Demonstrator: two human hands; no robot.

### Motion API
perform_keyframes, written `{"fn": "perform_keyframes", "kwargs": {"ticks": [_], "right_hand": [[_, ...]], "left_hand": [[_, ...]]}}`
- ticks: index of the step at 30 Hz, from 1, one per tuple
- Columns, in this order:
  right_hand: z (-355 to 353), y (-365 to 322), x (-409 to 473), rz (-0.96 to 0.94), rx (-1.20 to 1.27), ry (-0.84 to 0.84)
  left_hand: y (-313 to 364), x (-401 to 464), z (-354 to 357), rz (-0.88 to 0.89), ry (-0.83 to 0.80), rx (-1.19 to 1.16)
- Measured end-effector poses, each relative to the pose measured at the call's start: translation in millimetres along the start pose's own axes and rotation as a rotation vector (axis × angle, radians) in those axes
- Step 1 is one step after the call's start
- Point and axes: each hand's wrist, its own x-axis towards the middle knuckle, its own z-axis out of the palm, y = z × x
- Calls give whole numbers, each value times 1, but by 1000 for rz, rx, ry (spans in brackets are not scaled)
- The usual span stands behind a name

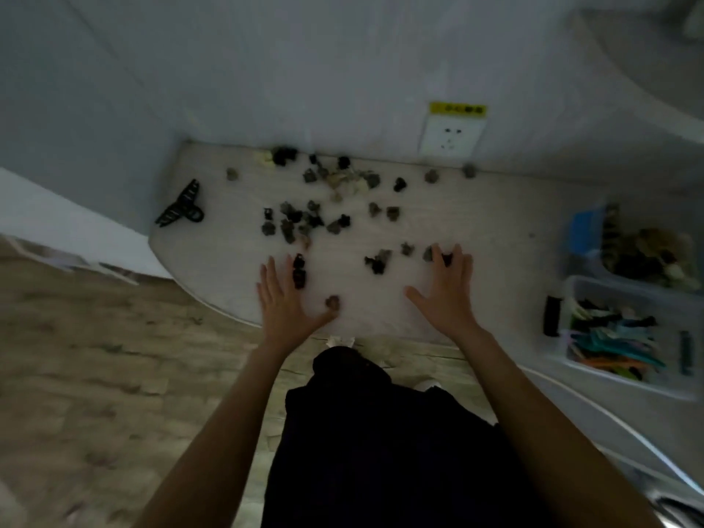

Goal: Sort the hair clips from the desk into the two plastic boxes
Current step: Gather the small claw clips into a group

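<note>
Several small dark and beige hair clips (301, 222) lie scattered across the pale desk (476, 222). A large black claw clip (182, 206) lies alone at the desk's left end. My left hand (284, 297) is spread flat near the front edge, beside a black clip (299, 271) and a small brown clip (332, 302). My right hand (444, 285) is spread flat too, its fingertips at a dark clip (446, 258). At the right stand two clear plastic boxes: the far box (586, 261) holds small claw clips, the near box (567, 299) holds long colourful clips.
A white wall socket (451, 137) with a yellow label sits above the desk's back edge. A small black object (551, 316) lies left of the near box. The wooden floor (95, 375) shows below and left. My dark clothing fills the lower middle.
</note>
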Motion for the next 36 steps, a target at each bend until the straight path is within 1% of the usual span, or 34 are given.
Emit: {"fn": "perform_keyframes", "kwargs": {"ticks": [2,4,6,8,10,11,13,15,17,18,20,22,23,25,26,28,30,34,36], "right_hand": [[12,-12,8,-41,13,11],[25,-30,18,-104,2,-33],[34,-52,27,-173,-9,-64],[38,-74,39,-247,-11,-47],[38,-97,56,-310,-32,2],[38,-109,66,-336,-53,29],[40,-136,87,-418,-111,89],[40,-153,107,-459,-212,166],[42,-173,133,-346,-301,184],[41,-180,143,-257,-298,185],[35,-186,158,-127,-201,193],[34,-186,160,-130,-230,164],[34,-181,157,-163,-275,137],[34,-174,149,-223,-282,112],[34,-174,146,-248,-276,115],[32,-170,145,-274,-285,105],[31,-168,142,-278,-236,101],[19,-167,127,-258,-79,219],[8,-166,117,-267,-17,274]], "left_hand": [[-5,11,4,25,-31,2],[-4,32,4,55,-44,9],[1,53,4,142,-72,20],[9,69,1,269,-93,-18],[9,81,-10,361,-61,-95],[4,85,-18,372,-18,-141],[-19,93,-38,338,109,-195],[-45,100,-54,254,235,-172],[-78,109,-74,112,335,-113],[-91,114,-83,50,370,-91],[-109,125,-98,-56,400,-52],[-119,138,-109,-162,375,6],[-122,143,-111,-209,340,29],[-123,155,-109,-256,259,36],[-120,159,-108,-243,227,24],[-109,165,-101,-162,171,-6],[-94,167,-94,-92,123,-31],[-63,165,-84,23,15,-75],[-49,163,-87,19,-19,-142]]}}
